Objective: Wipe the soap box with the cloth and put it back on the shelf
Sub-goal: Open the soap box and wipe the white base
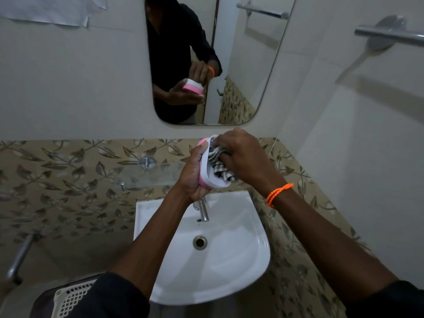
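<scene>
Centrally, just above mid-frame, the right hand [243, 154] has its fingers bunched tight around a checked grey-and-white cloth [221, 172], pressing the crumpled fabric into the open hollow of the soap box [207, 167]. The left hand [191, 176] grips that box from the left, thumb along the upper rim, fingers wrapped behind and under it; fingers closed firmly on the plastic. Box: smooth oval shell, white inner wall, pink outer band, held on edge with the opening turned toward the right hand. Contents: only the cloth shows inside; the far interior is hidden by fabric and knuckles.

Right wrist carries a beaded orange bracelet [278, 193]. Both forearms are bare, dark sleeves at the bottom edge.

Below the hands: a glossy white ceramic basin [247, 260], rounded front, metal drain [200, 242] at its centre, a chrome tap [203, 211] partly covered by the left hand. Left of the hands, a clear glass shelf [146, 174] on chrome brackets, hard to read against the leaf-patterned beige tiles [68, 180]. Upper centre: a rounded mirror [241, 65] reflecting the hands and box. Upper right: a matte metal towel bar [390, 35] on plain pale wall. Lower left corner: a white lattice plastic basket [71, 297]; what it holds cannot be seen.
</scene>
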